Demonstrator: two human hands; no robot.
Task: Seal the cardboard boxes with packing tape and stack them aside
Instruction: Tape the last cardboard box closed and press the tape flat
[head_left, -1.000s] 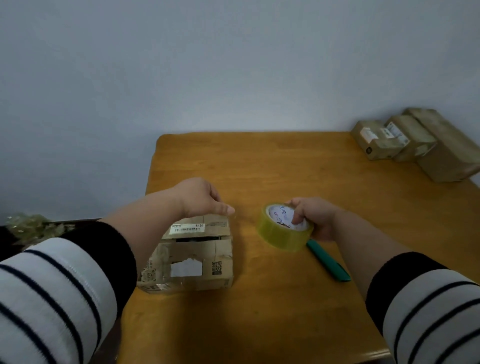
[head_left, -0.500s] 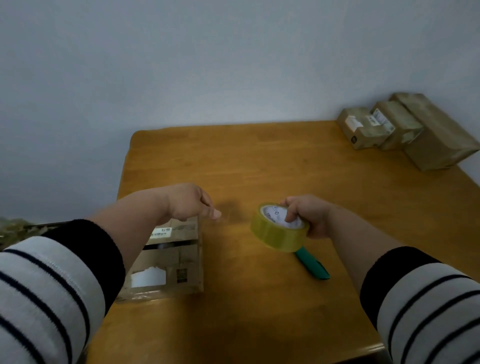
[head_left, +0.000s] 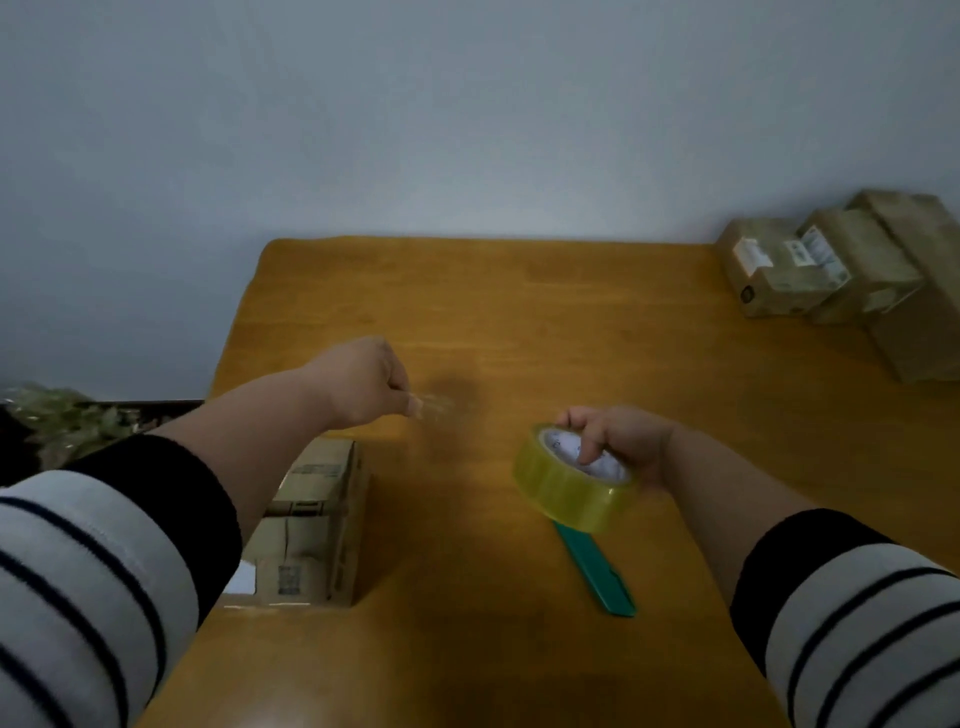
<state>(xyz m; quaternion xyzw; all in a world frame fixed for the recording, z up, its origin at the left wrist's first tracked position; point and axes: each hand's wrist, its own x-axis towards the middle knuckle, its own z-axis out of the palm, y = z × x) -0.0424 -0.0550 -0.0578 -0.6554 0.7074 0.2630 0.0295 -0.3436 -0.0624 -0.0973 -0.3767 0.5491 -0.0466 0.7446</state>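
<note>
The left hand (head_left: 363, 382) is now lifted away from the cardboard box (head_left: 311, 525) and carried forward over the tabletop (head_left: 571, 322), its fingertips pinched on a clear, blurred strip of tape (head_left: 434, 405). The tape roll (head_left: 574, 480) in the right hand (head_left: 621, 441) is tilted slightly more. The box is seen lower and further left, under the forearm.

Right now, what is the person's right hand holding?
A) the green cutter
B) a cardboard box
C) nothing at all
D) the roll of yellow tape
D: the right hand has its fingers curled into the core of the tape roll and holds it above the table, while the green cutter lies untouched on the wood below.
</note>
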